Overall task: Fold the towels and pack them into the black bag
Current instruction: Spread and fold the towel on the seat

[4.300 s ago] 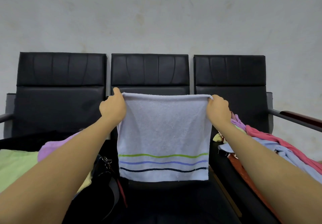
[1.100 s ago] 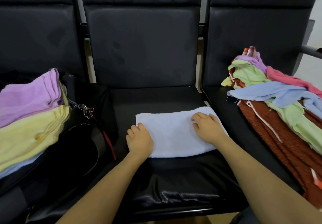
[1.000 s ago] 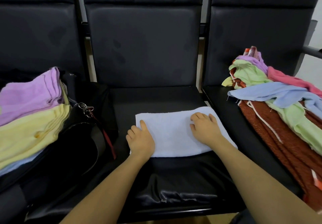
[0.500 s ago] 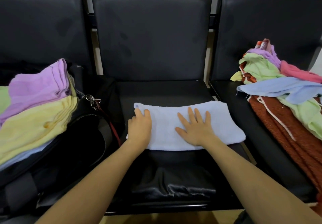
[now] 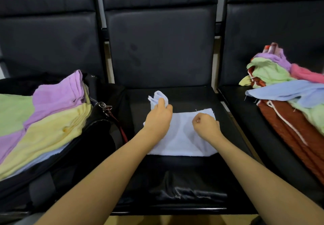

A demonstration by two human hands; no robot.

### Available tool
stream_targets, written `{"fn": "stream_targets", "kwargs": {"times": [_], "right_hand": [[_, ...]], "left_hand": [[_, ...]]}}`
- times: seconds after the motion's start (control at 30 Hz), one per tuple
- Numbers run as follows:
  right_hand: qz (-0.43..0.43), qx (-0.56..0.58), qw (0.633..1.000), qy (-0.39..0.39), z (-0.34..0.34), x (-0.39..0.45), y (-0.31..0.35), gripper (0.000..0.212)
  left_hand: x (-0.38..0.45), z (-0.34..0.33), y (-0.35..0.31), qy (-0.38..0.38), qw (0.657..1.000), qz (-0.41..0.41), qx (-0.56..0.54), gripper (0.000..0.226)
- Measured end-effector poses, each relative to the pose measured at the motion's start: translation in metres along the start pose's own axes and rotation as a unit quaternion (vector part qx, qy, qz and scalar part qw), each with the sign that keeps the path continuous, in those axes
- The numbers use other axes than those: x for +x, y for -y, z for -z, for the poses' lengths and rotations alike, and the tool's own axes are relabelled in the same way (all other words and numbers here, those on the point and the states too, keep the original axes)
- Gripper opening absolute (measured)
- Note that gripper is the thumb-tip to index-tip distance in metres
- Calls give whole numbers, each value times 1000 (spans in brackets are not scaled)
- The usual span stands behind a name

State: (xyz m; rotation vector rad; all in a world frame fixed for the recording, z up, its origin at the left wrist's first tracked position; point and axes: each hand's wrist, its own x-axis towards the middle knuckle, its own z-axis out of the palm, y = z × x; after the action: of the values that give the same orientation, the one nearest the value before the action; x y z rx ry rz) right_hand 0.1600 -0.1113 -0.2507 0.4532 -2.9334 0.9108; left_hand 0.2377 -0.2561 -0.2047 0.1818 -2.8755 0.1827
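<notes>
We see the white towel [image 5: 182, 137] lying folded on the middle seat [image 5: 184, 98], directly under both hands. Our left hand [image 5: 157, 119] is curled round one end of it, and a bunched corner pokes up past the knuckles; how the fingers sit underneath is hidden. Our right hand [image 5: 206, 126] is closed in a loose fist on the towel's far right part, apparently pinching the edge, though the fingertips are tucked out of sight. The towel's left edge is covered by the left wrist.

Left of the left hand sits the black bag [image 5: 84, 147], open, with folded towels [image 5: 43, 119] in purple, yellow and green stacked on top; the bag's lower part runs out of view. A metal clasp [image 5: 104, 106] and a red strap [image 5: 119, 128] hang between bag and seat.

Well to the right of the right hand, on the next seat, lies the loose heap of towels [image 5: 287, 95], cut off at the frame's edge.
</notes>
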Motion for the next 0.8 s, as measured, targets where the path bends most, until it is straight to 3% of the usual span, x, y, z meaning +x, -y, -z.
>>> {"fn": "stream_targets", "kwargs": {"times": [0.1, 0.2, 0.27, 0.4, 0.5, 0.57, 0.63, 0.7, 0.8], "right_hand": [[-30, 29, 999, -33, 18, 0, -12, 23], [-67, 33, 997, -17, 31, 0, -28, 22], [-74, 30, 997, 5, 37, 0, -38, 23], [-78, 47, 996, 17, 45, -5, -41, 29], [-82, 58, 995, 20, 44, -1, -43, 26], [-79, 37, 996, 15, 38, 1, -43, 25], [-70, -25, 997, -6, 31, 0, -40, 36], [-57, -152, 986, -38, 24, -4, -36, 55], [-44, -270, 959, -67, 19, -7, -33, 71]], "left_hand": [[14, 2, -30, 34, 998, 12, -44, 36], [25, 1, -56, 16, 991, -1, -130, 45], [28, -7, -74, 46, 968, -16, -245, 41], [28, -30, -94, 179, 909, -22, -375, 64], [29, -32, -83, 133, 887, 45, -439, 58], [27, -33, -72, 82, 905, 93, -408, 48], [19, -40, -61, 65, 939, 149, -304, 43], [8, -50, -51, 91, 953, 202, -204, 42], [-3, -67, -40, 140, 947, 232, -175, 52]]}}
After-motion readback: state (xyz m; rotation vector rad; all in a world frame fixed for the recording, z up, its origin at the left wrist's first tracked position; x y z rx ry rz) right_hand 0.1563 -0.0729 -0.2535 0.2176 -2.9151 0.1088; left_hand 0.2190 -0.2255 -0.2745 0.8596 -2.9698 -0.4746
